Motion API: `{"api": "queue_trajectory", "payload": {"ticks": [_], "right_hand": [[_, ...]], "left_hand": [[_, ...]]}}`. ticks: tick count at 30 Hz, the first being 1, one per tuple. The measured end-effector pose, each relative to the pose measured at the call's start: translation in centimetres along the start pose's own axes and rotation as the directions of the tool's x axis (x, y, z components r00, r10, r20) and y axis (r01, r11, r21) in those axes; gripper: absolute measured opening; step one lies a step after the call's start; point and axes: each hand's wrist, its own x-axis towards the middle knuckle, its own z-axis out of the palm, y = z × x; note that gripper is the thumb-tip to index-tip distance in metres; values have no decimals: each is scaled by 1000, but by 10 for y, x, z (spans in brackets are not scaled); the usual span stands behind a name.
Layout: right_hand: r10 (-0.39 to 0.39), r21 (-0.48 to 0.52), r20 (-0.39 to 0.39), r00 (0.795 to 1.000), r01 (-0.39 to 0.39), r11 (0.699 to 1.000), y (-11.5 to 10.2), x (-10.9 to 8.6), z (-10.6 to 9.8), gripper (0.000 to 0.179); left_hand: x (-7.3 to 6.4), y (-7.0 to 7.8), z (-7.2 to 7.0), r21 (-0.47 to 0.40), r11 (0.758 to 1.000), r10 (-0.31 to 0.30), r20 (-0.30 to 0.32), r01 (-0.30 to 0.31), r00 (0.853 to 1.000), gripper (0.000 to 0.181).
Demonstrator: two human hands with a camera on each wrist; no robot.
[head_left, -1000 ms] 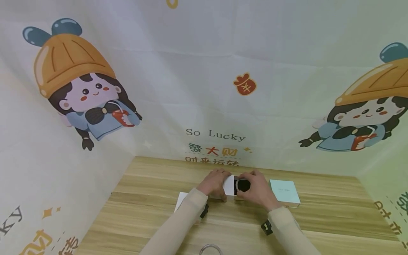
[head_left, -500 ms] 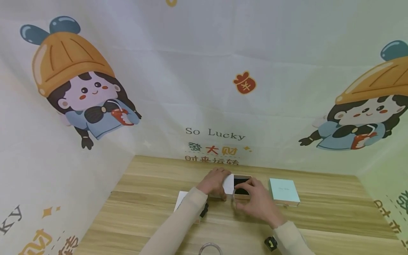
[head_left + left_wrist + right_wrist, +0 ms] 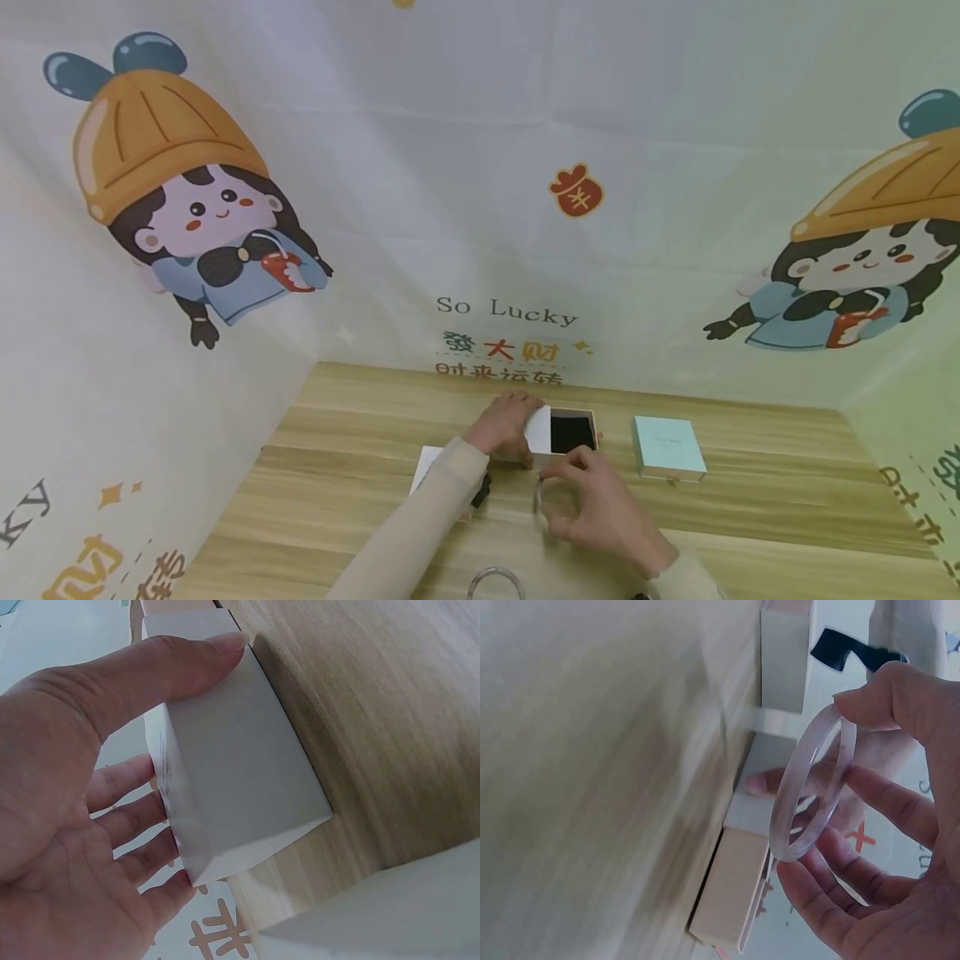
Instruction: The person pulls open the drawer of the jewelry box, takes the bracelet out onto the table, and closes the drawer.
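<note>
Near the back of the table stands a white drawer box (image 3: 537, 435), its pink drawer (image 3: 731, 889) pulled out to the right. A black lining (image 3: 572, 434) shows inside the drawer. My left hand (image 3: 507, 427) grips the white cover, thumb on the near side and fingers round the far side, as the left wrist view shows. In front of the box, my right hand (image 3: 606, 510) pinches a clear, faintly pinkish bangle (image 3: 786, 801) between thumb and fingertips. The bangle is tilted on edge, out of the drawer and over the table.
Right of the open box lies a mint-green box (image 3: 669, 446) with a small pull tab. Another white box (image 3: 424, 468) is partly hidden under my left forearm. A second clear bangle (image 3: 495, 572) lies at the front of the table. A printed cloth (image 3: 480, 208) hangs behind.
My right hand has lifted the bangle out of the drawer and brought it toward me, baring the black lining. The left hand keeps its hold on the box.
</note>
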Motion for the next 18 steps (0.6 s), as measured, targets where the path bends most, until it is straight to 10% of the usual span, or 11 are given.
{"api": "queue_trajectory", "payload": {"ticks": [18], "right_hand": [[-129,216,181,975,88,972,-5,-43,18,42]], "left_hand": [[-2,2,-3,19,1000,-5,6,5,1000,97]]}}
